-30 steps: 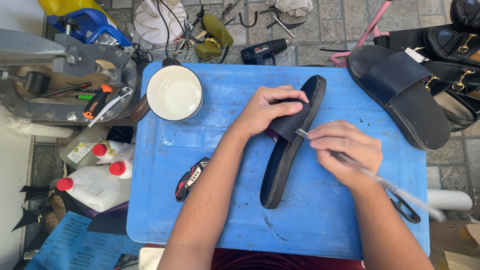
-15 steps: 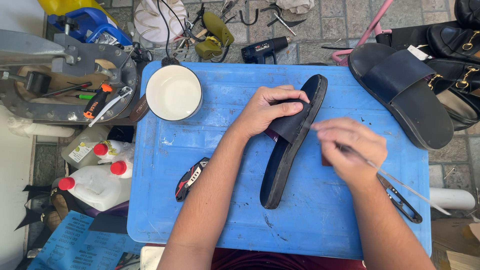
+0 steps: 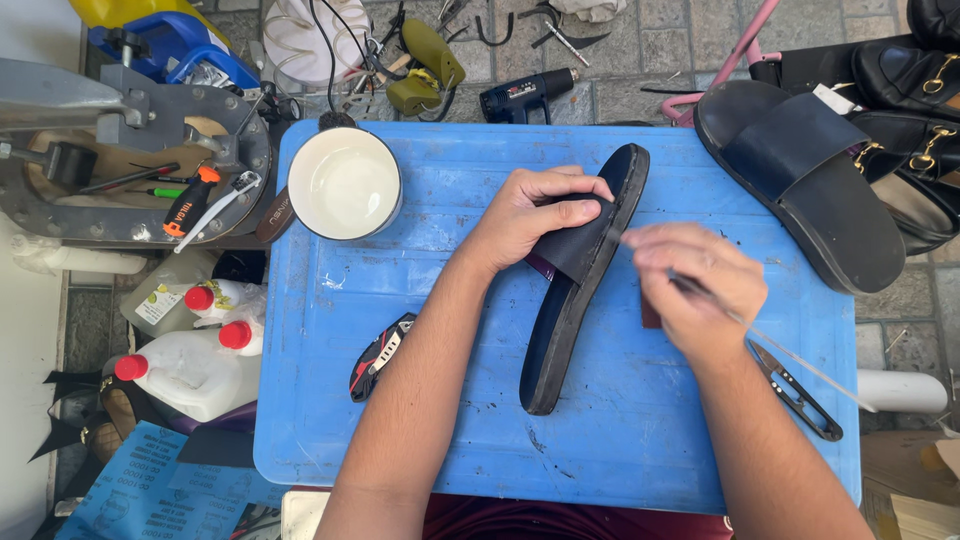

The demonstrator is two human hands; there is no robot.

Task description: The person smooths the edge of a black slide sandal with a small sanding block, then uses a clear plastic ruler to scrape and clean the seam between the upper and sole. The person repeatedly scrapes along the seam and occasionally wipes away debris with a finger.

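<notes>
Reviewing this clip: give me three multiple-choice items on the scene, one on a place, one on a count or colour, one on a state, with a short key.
1. Where is the white bowl?
A. on the blue table's far left corner
B. on the floor
C. under the sandal

2. How many red caps show on the bottles beside the table?
A. one
B. three
C. five

3. How is the dark sandal on the table held?
A. lying untouched
B. left hand pressing its strap, right hand holding a thin tool
C. lifted in both hands

Key: 1 A, the bowl sits on the table's corner. 2 B, three caps are visible. 3 B, left fingers rest on the strap and the right grips the tool.
</notes>
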